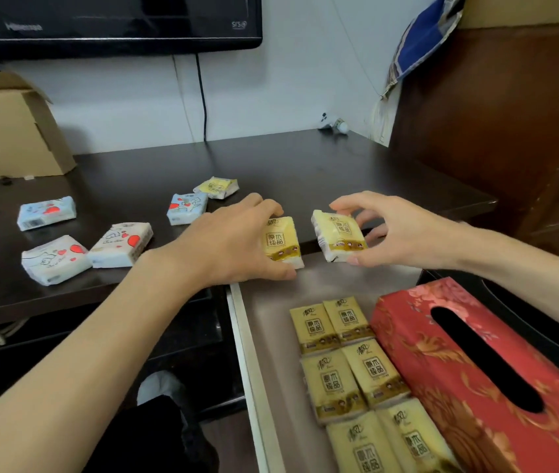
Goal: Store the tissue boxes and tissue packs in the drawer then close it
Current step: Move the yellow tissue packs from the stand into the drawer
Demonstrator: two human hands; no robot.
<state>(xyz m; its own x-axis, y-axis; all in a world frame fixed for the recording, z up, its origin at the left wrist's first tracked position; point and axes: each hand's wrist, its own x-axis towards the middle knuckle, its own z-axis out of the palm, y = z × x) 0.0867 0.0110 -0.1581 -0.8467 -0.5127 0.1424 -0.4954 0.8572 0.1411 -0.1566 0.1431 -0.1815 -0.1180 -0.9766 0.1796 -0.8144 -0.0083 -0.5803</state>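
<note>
head view: left hand and right hand each grip one yellow tissue pack at the worktop edge, directly above the open drawer, whose free rear floor lies just below both hands.

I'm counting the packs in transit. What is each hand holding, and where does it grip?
Each holds one yellow tissue pack: the left hand grips its pack by the ends, the right hand likewise.
</note>
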